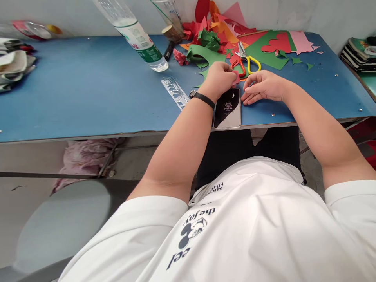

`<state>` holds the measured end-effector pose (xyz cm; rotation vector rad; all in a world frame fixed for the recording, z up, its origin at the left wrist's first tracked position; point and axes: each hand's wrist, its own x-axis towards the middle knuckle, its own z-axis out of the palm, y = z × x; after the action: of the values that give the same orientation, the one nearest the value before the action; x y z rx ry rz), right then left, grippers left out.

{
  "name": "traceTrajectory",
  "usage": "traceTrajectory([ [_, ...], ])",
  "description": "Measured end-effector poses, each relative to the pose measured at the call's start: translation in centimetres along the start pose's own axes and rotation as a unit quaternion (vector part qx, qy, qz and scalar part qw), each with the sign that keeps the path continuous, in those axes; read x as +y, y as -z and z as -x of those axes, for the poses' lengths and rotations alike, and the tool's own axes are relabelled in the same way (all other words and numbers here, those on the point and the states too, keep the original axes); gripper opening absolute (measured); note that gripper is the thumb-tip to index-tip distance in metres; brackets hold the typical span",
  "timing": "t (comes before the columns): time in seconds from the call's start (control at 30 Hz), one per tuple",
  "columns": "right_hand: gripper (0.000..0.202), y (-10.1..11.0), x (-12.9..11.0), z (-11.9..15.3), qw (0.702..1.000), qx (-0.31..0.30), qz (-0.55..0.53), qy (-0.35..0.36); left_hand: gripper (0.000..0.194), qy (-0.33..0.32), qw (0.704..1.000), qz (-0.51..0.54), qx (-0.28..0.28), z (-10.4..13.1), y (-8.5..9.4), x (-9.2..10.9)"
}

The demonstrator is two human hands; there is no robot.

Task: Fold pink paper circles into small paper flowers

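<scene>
A small pink paper piece [236, 77] was pinched in the fingers of the left hand [219, 78], near the far end of the phone [227, 109], presumably so that its edge was left exposed. The right hand [264, 86] was held close by, its fingers parted and empty, perhaps in readiness. Scissors [248, 62] were laid on the surface [88, 90] beyond, apparently for easy reach.
</scene>
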<state>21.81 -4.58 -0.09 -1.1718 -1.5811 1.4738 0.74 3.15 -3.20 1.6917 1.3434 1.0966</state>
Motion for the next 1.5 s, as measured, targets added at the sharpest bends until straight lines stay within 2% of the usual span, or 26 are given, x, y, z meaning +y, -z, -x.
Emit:
traceTrajectory([
  [0.17,0.052,0.8,0.8,-1.4,0.999,0.031,0.031,0.001,0.038,-0.023,0.999,0.037,-0.006,-0.4,-0.3,-0.2],
  [0.3,0.041,1.3,1.4,-2.6,0.989,0.132,0.057,0.036,0.029,-0.06,0.995,0.082,-0.024,-0.4,-0.7,0.1],
  [0.37,0.034,1.4,1.5,-2.8,0.983,0.162,0.052,0.066,0.022,-0.072,0.99,0.117,-0.033,-0.5,-0.8,0.0],
  [0.5,0.032,1.7,1.7,-2.6,0.974,0.154,0.053,0.157,0.016,-0.098,0.974,0.19,-0.072,-0.5,-1.0,-0.3],
  [0.6,0.024,1.9,1.6,-2.3,0.964,0.152,0.077,0.204,0.023,-0.113,0.966,0.21,-0.095,-0.2,-0.9,-0.3],
  [0.7,0.026,1.9,1.4,-2.3,0.96,0.158,0.08,0.218,0.036,-0.112,0.967,0.21,-0.095,0.0,-0.9,-0.1],
  [0.87,0.045,1.6,0.7,-2.1,0.951,0.18,0.059,0.243,0.044,-0.1,0.971,0.196,-0.094,0.1,-0.7,0.2],
  [1.0,0.053,1.1,0.0,-1.4,0.947,0.203,0.075,0.237,0.036,-0.119,0.966,0.201,-0.115,0.2,-0.6,0.4],
  [1.13,0.052,0.9,-0.4,-1.1,0.953,0.201,0.065,0.219,0.021,-0.151,0.965,0.193,-0.087,0.0,-0.7,0.3],
  [1.23,0.049,1.2,-0.1,-1.5,0.953,0.196,0.055,0.223,0.022,-0.156,0.962,0.209,-0.08,0.0,-0.9,0.2],
  [1.4,0.044,1.7,0.6,-2.3,0.948,0.209,0.048,0.236,0.019,-0.16,0.949,0.249,-0.111,-0.5,-1.2,0.0],
  [1.5,0.045,1.6,0.6,-2.7,0.935,0.224,0.099,0.257,0.03,-0.169,0.957,0.219,-0.089,-1.6,-1.5,-0.7],
])
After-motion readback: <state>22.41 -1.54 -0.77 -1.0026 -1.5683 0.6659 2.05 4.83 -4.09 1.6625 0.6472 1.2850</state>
